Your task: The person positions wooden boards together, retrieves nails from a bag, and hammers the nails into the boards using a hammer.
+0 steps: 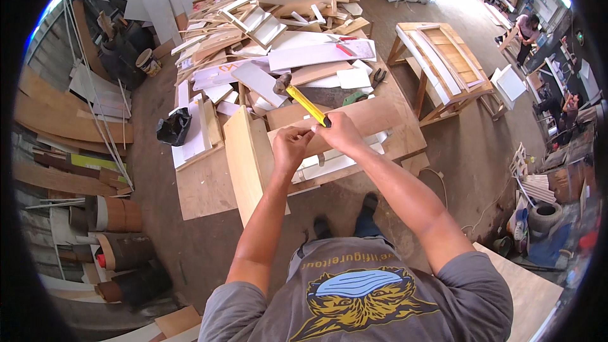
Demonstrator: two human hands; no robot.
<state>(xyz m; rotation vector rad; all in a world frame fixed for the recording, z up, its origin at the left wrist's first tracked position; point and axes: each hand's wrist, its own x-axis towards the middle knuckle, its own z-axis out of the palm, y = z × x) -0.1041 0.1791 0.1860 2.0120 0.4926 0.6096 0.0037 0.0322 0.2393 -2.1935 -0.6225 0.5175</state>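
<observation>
My right hand (341,134) is closed around the black end of a hammer (306,102) with a yellow handle; its head points up and to the left. Beside it, my left hand (291,147) is pinched at the near side of a thin brown wooden board (370,116). Whatever those fingertips hold is too small to make out. A pale wooden panel (239,152) stands on edge just left of my left hand, meeting the brown board near its left end. Beneath the board, white pieces (335,163) show.
Wood and white board offcuts (253,25) heap over the worktable (202,190). Pliers (379,77) and a black plastic bag (173,126) lie there too. A second wooden table (443,63) stands right. Two people (527,28) are at the far right. Rolled sheets (117,215) line the left.
</observation>
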